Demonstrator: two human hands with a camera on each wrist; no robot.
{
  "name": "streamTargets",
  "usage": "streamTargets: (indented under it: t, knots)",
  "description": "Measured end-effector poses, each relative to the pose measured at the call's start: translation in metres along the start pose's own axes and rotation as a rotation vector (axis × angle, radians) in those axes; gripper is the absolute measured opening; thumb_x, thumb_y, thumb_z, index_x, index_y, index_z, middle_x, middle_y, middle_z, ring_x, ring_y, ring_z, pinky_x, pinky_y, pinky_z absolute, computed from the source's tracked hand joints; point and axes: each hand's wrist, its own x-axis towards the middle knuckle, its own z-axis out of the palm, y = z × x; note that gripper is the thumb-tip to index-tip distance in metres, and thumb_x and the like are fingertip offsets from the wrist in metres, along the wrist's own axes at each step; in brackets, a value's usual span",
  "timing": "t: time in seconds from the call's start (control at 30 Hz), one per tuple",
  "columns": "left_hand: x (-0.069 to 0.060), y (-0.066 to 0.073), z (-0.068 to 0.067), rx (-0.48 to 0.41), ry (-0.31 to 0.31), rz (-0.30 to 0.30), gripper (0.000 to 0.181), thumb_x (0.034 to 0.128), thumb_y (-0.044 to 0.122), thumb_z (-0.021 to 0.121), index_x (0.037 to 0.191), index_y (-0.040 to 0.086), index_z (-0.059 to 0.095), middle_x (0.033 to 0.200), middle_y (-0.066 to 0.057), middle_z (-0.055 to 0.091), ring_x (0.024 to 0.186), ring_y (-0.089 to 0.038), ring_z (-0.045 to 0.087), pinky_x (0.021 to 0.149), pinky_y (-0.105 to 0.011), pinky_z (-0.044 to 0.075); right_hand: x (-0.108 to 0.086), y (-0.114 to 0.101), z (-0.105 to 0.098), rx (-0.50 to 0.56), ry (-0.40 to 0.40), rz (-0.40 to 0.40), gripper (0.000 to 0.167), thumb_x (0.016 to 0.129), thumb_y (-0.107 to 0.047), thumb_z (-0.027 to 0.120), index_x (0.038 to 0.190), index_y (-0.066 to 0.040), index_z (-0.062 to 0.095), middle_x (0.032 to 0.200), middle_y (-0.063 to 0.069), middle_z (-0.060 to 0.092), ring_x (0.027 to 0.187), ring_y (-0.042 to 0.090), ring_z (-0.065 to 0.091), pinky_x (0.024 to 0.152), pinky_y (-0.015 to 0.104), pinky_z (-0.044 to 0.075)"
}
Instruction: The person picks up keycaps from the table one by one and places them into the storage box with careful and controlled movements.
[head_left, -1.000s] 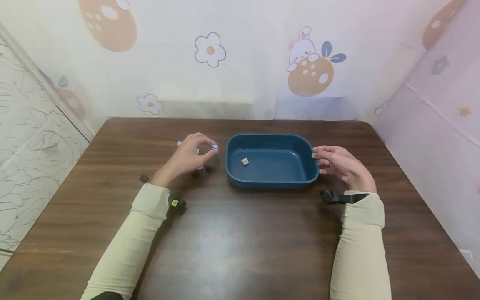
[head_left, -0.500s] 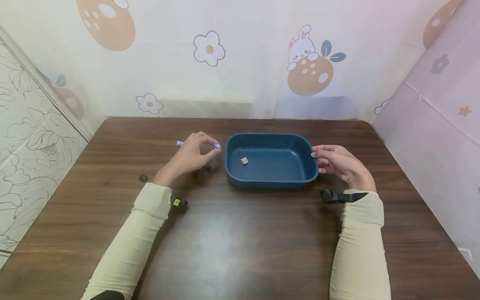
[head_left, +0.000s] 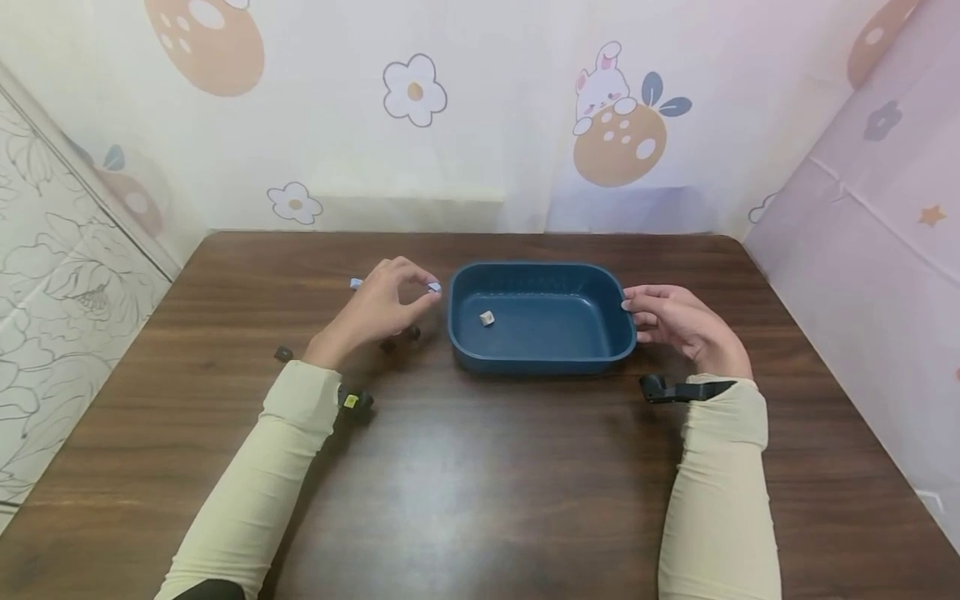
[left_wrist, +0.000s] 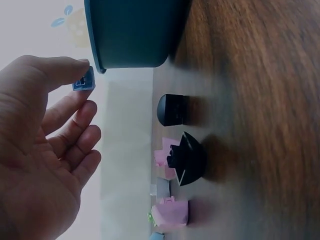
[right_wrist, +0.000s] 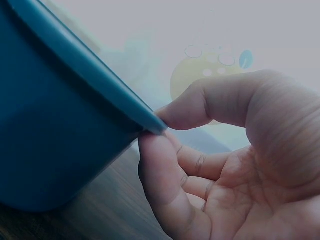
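Observation:
My left hand (head_left: 375, 308) pinches a small blue keycap (left_wrist: 84, 80) between thumb and forefinger, its hollow underside showing in the left wrist view. The keycap is raised off the table, just left of the blue tub (head_left: 540, 365). With thumb and fingers, my right hand (head_left: 686, 325) grips the rim at the tub's right end; the right wrist view shows the rim (right_wrist: 100, 75) between them. A small cream cube-like piece (head_left: 487, 318) lies inside the tub, towards the left.
Below the left hand lie black keycaps (left_wrist: 172, 110), pink keycaps (left_wrist: 172, 213) and a grey one (left_wrist: 163, 189). A pale blue piece (head_left: 356, 284) sits behind that hand, and a black keycap (head_left: 283, 354) lies left of the wrist. A patterned curtain (head_left: 480, 125) hangs behind the table.
My left hand has shifted slightly right with the blue keycap, closer to the tub's left rim. The right hand keeps its hold, and the head view has tilted a little.

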Motion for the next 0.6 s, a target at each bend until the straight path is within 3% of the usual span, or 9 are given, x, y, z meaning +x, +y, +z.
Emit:
streamTargets:
  t: [0.6]
  knots:
    - [0.0039,0.0042,0.0074,0.002,-0.009,0.001,0.031,0.0994,0.035,0.074,0.123,0.015,0.076,0.128,-0.003,0.07,0.129,-0.025,0.054,0.114,-0.051,0.045,0.0016,-0.0007,0.0005,-0.016,0.014,0.013,0.055,0.109,-0.018,0.056,0.155,0.007,0.038,0.097,-0.018,0.074,0.088,0.0,0.071,0.079,0.022,0.062]
